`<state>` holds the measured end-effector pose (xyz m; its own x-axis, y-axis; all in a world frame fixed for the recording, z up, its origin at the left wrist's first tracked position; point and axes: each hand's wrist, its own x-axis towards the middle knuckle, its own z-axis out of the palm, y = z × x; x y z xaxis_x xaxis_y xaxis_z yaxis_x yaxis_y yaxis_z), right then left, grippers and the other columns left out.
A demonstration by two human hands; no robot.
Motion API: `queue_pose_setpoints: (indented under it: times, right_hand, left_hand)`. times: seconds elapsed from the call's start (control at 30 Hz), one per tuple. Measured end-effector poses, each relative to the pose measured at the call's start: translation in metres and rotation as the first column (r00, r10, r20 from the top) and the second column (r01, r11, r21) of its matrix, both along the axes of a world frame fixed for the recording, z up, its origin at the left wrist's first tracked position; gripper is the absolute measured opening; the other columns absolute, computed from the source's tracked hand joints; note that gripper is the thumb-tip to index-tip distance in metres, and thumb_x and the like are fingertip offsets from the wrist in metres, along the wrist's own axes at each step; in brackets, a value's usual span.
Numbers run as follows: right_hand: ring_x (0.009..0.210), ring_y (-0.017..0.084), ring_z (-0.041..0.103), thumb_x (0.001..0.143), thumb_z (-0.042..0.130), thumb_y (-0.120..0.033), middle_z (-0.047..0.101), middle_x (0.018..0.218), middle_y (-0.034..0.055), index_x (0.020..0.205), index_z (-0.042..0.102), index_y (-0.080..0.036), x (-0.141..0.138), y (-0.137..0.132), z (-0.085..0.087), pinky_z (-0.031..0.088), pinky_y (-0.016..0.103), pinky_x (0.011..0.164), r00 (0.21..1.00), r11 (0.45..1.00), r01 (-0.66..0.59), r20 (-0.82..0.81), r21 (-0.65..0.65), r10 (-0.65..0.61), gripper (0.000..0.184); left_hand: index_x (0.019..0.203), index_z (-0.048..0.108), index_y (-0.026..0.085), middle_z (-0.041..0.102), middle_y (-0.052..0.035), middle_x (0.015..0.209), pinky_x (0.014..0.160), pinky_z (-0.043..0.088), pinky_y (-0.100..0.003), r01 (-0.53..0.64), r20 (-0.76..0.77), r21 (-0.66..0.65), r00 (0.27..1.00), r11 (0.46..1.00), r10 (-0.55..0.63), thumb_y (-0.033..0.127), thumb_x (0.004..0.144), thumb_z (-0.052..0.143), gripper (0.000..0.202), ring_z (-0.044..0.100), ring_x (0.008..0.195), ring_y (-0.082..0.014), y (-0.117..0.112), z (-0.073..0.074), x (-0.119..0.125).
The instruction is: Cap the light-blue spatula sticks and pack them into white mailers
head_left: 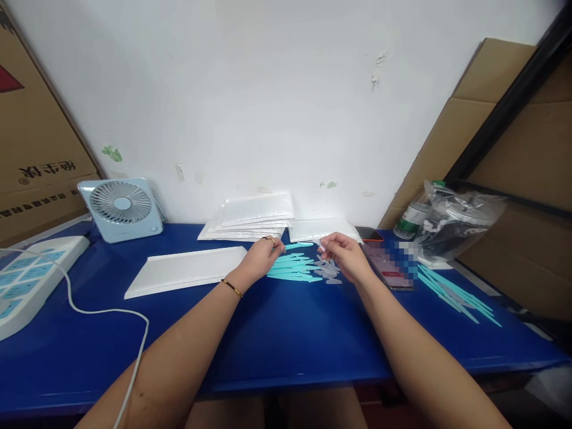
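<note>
My left hand (261, 257) rests on the blue table (277, 339), fingers curled and pinched at the left end of a pile of turquoise plastic sticks (292, 267). It wears a ring and a gold bracelet. My right hand (344, 255) hovers just right of the pile, fingertips pinched on a small clear plastic cap. Several more clear caps (328, 271) lie beneath it. Whatever the left fingers pinch is too small to make out.
A stack of white padded envelopes (252, 217) lies against the wall, one more (185, 271) at left. A small blue fan (121, 208), a power strip (27, 277) with white cable, a phone (388, 265), a plastic bag (456, 223), a bottle and more turquoise sticks (456, 295) surround the hands.
</note>
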<state>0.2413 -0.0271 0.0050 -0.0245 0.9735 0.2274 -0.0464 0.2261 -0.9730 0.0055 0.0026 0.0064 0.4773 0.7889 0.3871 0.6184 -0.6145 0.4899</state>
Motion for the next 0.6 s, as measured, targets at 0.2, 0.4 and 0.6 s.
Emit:
queue_pose_setpoints:
  times: [0.2, 0.4, 0.6]
  right_hand:
    - [0.055, 0.010, 0.057, 0.074, 0.068, -0.038, 0.064, 0.067, 0.0003, 0.078, 0.060, -0.017, -0.009, -0.002, -0.002, 0.043, 0.023, 0.053, 0.993, 0.994, -0.108, 0.045, -0.007, 0.108, 0.023]
    - [0.057, 0.013, 0.058, 0.075, 0.063, -0.043, 0.064, 0.065, 0.0008, 0.084, 0.062, -0.017, -0.002, -0.002, 0.000, 0.044, 0.025, 0.055, 0.948, 0.994, -0.100, 0.299, -0.040, 0.107, 0.028]
    - [0.064, 0.016, 0.057, 0.078, 0.055, -0.034, 0.068, 0.074, 0.0025, 0.082, 0.069, -0.018, 0.032, 0.007, 0.001, 0.041, 0.026, 0.061, 0.594, 0.971, 0.157, 0.768, 0.181, -0.240, 0.021]
  left_hand:
    - [0.081, 0.060, 0.018, 0.062, -0.0020, 0.082, 0.071, 0.041, -0.025, 0.041, 0.037, -0.021, 0.999, 0.999, -0.040, 0.029, 0.089, 0.040, 0.024, 0.057, 0.079, -0.0157, -0.005, -0.001, 0.006]
    - [0.082, 0.062, 0.019, 0.063, -0.0020, 0.080, 0.068, 0.041, -0.025, 0.038, 0.004, -0.099, 0.999, 0.994, -0.038, 0.032, 0.088, 0.041, 0.025, 0.057, 0.077, -0.0163, -0.010, -0.002, 0.009]
    - [0.079, 0.065, 0.019, 0.065, -0.0019, 0.082, 0.063, 0.040, -0.023, 0.191, -0.071, -0.238, 0.974, 0.952, -0.213, 0.035, 0.086, 0.043, 0.028, 0.057, 0.073, -0.0146, -0.021, 0.005, 0.007]
